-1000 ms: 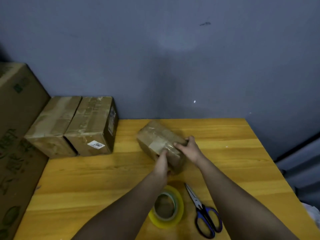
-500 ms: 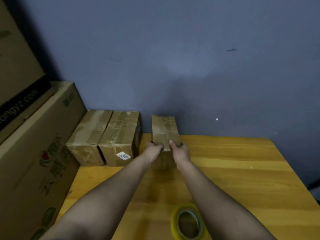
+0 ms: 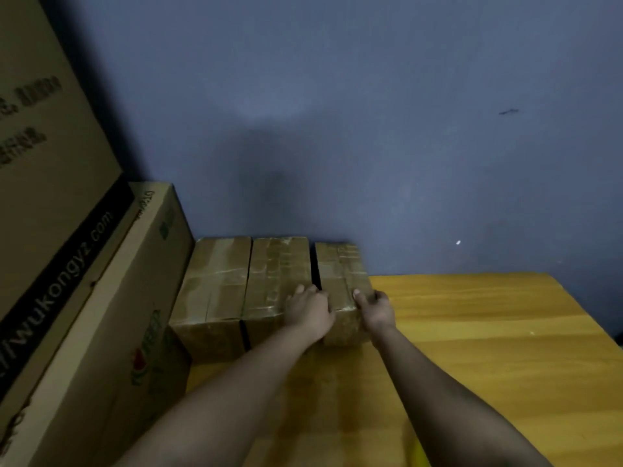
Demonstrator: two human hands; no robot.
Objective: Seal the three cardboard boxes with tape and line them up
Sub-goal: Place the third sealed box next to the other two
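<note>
Now both hands hold the right box (image 3: 340, 281), left hand (image 3: 308, 313) and right hand (image 3: 376, 310) curled on its near end; a thin gap parts it from the middle box (image 3: 274, 278) on its left.

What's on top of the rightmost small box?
Glossy tape covers the rightmost small box top. The left hand and right hand grip its near end. Contents unseen: sealed.

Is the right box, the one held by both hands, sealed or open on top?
Sealed: the right box has flat, closed top flaps with glossy tape over them. Both hands grip its near end.
</note>
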